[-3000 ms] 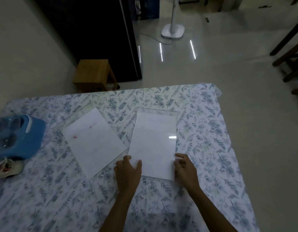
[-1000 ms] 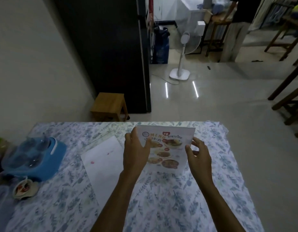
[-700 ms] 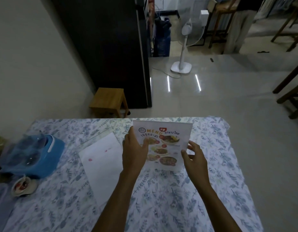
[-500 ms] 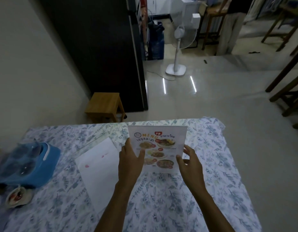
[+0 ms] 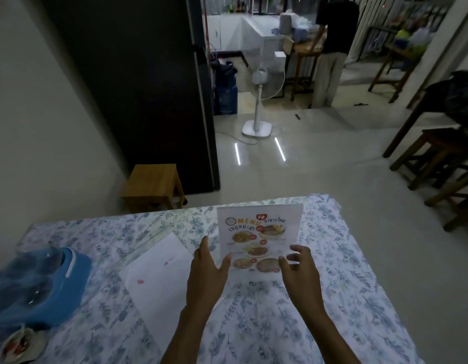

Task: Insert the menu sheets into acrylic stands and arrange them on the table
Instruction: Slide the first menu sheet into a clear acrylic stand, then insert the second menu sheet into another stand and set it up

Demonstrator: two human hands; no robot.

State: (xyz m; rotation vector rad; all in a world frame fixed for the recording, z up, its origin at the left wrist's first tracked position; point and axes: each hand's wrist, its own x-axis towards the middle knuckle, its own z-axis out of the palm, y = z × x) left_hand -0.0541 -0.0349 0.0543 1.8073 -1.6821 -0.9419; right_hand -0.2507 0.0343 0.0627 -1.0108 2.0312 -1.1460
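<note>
A menu sheet with food pictures sits inside a clear acrylic stand (image 5: 259, 232), upright on the floral tablecloth (image 5: 332, 271) near the table's far edge, its printed face toward me. My left hand (image 5: 205, 271) grips its lower left edge, thumb on the front. My right hand (image 5: 300, 270) holds the lower right corner with the fingers loosely spread. A second sheet (image 5: 159, 274) lies white side up to the left, on a flat clear acrylic piece whose edge (image 5: 146, 241) shows beyond it.
A blue container with a clear lid (image 5: 41, 282) stands at the table's left, a small bowl (image 5: 20, 345) in front of it. Beyond the table are a wooden stool (image 5: 154, 185), a dark cabinet (image 5: 138, 82), a standing fan (image 5: 259, 82) and a person (image 5: 330, 48). Wooden stools (image 5: 443, 158) stand at right.
The sheet in its stand lay flat, white side up, under both hands; it has been lifted, turned printed face toward me and set upright farther back on the table.
</note>
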